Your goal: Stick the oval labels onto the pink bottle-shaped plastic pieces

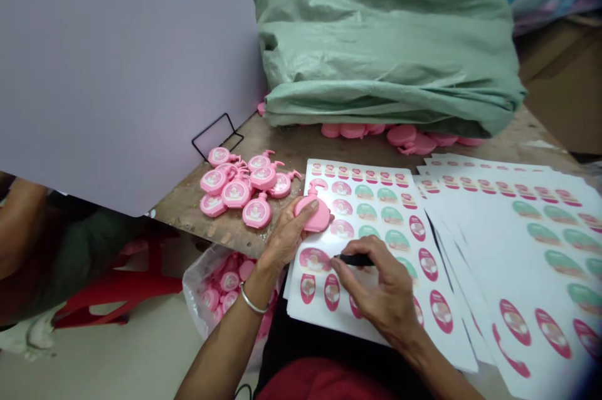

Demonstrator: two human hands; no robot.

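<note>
My left hand (285,236) is closed around a flat pink pump-bottle piece (314,215), its plain face showing and its nozzle pointing away from me. Between the thumb and fingers of my right hand (383,287) is a slim black pen-like tool (355,259). Its tip lies at the edge of an oval pink sticker (314,259) on the white sticker sheet (324,306); whether it touches is unclear. Pink and green stickers cover much of that sheet. Left of it lies a group of labelled pink pump-bottle pieces (236,192).
More sticker sheets (489,243) fan out at the right. A big green sack (385,42) stands behind, with pink pieces (402,135) beneath its edge. Below the table, a clear bag (195,281) holds labelled pieces. A grey panel (126,61), black wire stand (216,133) and another person's arm (21,224) are left.
</note>
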